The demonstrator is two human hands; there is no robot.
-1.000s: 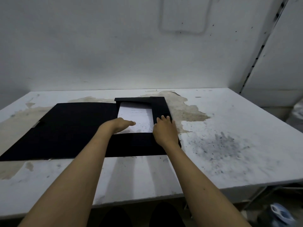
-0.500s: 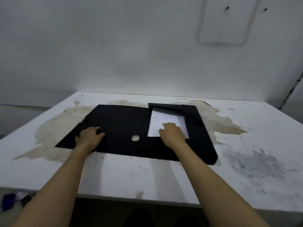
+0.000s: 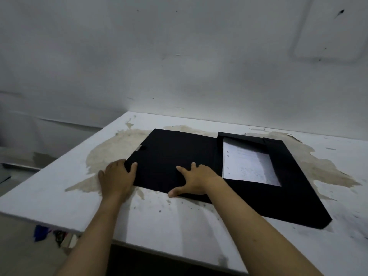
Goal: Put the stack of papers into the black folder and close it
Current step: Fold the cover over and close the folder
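The folder (image 3: 179,162) lies open on the tabletop (image 3: 179,220), papers (image 3: 249,166) tucked in its right half. Its left cover looks stiff and light, best lifted by the near-left corner. The left hand (image 3: 117,178) curls a grip there; the right hand (image 3: 196,181) rests spread flat. Any clasp is hidden.

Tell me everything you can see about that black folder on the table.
The black folder lies open and flat on the stained white table. It looks like matte black card or plastic. Its wide cover panel spreads to the left; the right part forms a shallow tray with folded flaps framing the stack of papers, which sits inside. The left hand grips the cover's near left corner, thumb on top. The right hand rests spread on the cover near its front edge. It is not yet closed.
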